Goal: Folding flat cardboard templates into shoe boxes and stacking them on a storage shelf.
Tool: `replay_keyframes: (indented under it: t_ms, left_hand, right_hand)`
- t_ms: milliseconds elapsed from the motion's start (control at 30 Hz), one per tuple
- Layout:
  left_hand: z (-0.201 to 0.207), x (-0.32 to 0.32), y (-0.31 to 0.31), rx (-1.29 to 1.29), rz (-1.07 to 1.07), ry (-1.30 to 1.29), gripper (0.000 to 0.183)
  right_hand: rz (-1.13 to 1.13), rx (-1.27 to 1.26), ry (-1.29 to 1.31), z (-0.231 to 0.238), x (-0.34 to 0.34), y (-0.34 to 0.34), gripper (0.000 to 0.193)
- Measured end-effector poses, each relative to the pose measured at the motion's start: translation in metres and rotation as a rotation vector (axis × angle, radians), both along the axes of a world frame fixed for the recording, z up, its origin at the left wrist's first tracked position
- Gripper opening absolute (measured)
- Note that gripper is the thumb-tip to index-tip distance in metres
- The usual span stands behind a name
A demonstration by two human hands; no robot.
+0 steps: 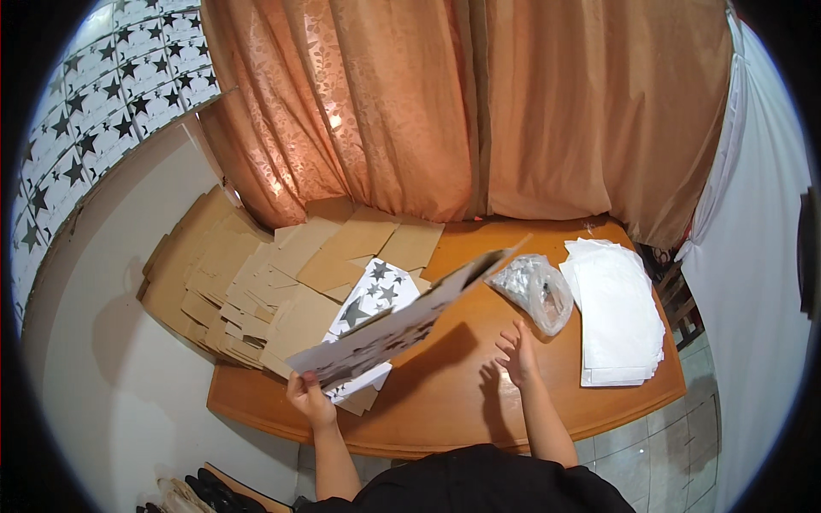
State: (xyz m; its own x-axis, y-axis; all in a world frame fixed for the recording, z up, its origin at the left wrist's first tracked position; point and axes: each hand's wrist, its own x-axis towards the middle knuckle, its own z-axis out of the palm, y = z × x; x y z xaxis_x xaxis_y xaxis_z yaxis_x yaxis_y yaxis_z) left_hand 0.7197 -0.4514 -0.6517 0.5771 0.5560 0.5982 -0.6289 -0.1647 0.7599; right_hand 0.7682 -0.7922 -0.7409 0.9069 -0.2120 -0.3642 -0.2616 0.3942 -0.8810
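Note:
My left hand [310, 399] grips the near lower corner of a flat cardboard piece [389, 338] printed with dark stars on white. The piece is raised and tilted over the table, its far end pointing up and to the right. My right hand [518, 357] is apart from it, fingers spread and holding nothing, just above the tabletop. Beyond that hand lies a clear plastic bag [540, 292] with contents I cannot make out. Another star-printed piece [380, 292] lies partly hidden beneath the raised one.
Overlapping flat brown cardboard pieces [239, 286] cover the left of the wooden table [436, 421]. A stack of white sheets [614, 312] lies at the right. Orange curtains [393, 111] hang behind, a white cloth [744, 188] at the right. Star-patterned sheets [111, 103] show at upper left.

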Motion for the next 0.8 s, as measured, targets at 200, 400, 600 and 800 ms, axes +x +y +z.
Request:
replay_keyframes:
  t_ms: [200, 400, 600, 800]
  left_hand:
    - [-0.017, -0.023, -0.034, 0.157, -0.578, 0.241, 0.029]
    - [-0.028, -0.018, -0.057, 0.131, -0.741, 0.181, 0.011]
    - [-0.025, 0.004, -0.057, -0.003, -0.600, 0.268, 0.032]
    - [-0.022, 0.016, -0.050, -0.034, -0.654, 0.264, 0.038]
  right_hand:
    - [-0.157, 0.582, -0.031, -0.017, 0.006, -0.064, 0.082]
    - [-0.263, 0.347, -0.090, -0.016, 0.018, -0.108, 0.068]
    - [-0.199, 0.119, -0.269, -0.009, 0.021, -0.111, 0.067]
    - [-0.294, 0.039, -0.215, 0.005, -0.012, -0.102, 0.072]
